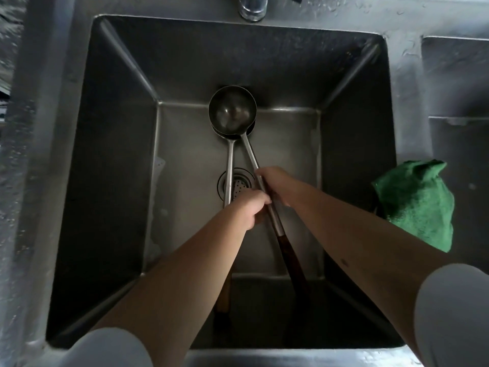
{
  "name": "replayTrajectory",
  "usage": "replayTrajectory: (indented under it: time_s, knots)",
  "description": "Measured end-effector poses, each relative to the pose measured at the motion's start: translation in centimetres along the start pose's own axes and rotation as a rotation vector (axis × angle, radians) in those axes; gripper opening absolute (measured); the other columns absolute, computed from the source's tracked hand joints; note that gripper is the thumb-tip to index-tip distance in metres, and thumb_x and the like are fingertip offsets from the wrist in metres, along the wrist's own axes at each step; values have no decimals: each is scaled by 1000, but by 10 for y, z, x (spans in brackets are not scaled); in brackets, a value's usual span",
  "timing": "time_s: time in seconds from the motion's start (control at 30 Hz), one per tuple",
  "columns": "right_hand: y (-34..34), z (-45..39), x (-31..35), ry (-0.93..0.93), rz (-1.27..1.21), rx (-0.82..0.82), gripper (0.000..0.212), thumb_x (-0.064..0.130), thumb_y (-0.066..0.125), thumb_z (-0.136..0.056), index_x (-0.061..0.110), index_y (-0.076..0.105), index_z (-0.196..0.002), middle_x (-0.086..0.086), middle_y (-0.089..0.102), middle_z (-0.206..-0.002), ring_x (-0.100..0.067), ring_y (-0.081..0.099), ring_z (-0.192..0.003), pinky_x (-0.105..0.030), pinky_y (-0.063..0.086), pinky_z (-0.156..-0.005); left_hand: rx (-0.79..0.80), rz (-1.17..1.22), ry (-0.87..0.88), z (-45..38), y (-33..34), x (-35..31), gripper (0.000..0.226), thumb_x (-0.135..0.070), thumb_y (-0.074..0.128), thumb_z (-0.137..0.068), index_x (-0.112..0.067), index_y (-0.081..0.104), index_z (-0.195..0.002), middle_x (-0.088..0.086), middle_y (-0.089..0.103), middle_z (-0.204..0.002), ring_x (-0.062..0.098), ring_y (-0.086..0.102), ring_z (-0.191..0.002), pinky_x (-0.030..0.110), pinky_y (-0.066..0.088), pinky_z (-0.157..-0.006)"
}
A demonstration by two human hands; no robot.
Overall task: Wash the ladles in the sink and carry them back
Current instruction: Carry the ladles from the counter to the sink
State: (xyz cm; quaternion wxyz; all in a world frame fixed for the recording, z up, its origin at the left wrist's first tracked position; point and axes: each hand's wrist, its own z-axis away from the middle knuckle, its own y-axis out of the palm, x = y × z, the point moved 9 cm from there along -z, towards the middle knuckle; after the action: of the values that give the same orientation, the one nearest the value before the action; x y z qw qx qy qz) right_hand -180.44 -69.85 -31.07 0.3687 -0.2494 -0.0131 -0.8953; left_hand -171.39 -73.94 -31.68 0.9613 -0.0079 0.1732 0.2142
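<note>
View from above into a deep steel sink [111, 160]. Two ladles lie inside, bowls stacked at the far wall, handles running toward me. My left hand [250, 210] has its fingers curled around the shaft of the lower ladle [229, 160], whose metal stem crosses the round drain strainer [239, 185] in the sink floor; its brown wooden grip shows beneath my left forearm. My right hand [277, 185] grips the steel shaft of the upper ladle [232, 110], fingers wrapped around it just near of the midpoint; this ladle's dark wooden grip slants toward the near wall between my two arms. The upper bowl sits open side up, overlapping the lower bowl so that only a rim of the latter shows. A green cloth [415, 202] is draped over the sink's right rim. The base of a tap [252, 7] stands at the far edge, centre. Pale sleeves cover both upper arms
</note>
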Motion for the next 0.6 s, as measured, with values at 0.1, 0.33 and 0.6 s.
replayTrajectory:
  time_s: [0.1, 0.33, 0.6]
  knots:
    - [1, -11, -11, 7, -63, 48, 57, 57, 59, -79, 10, 71, -108, -11, 72, -105, -24, 68, -97, -41, 50, -99, -6, 29, -11, 2, 4, 1, 13, -9, 52, -83, -16, 62, -88, 4, 65, -84, 20, 58, -74, 30, 45, -68]
    - [-3, -3, -23, 26, -133, 99, 49, 58, 45, -94, 17, 70, -90, -6, 74, -89, -21, 69, -85, -31, 52, -79, 23, -58, 27, 3, 4, 2, 52, -55, 49, -87, -22, 63, -125, 3, 65, -118, 19, 59, -108, 32, 43, -75]
    - [-19, 58, 22, -212, 373, -28, 44, 23, 31, -107, -3, 48, -137, -23, 45, -145, -32, 42, -134, -31, 31, -107, 23, -48, 222, 52, -2, -40, 52, -57, 46, -93, -29, 50, -137, -9, 46, -143, 16, 39, -135, 41, 32, -110]
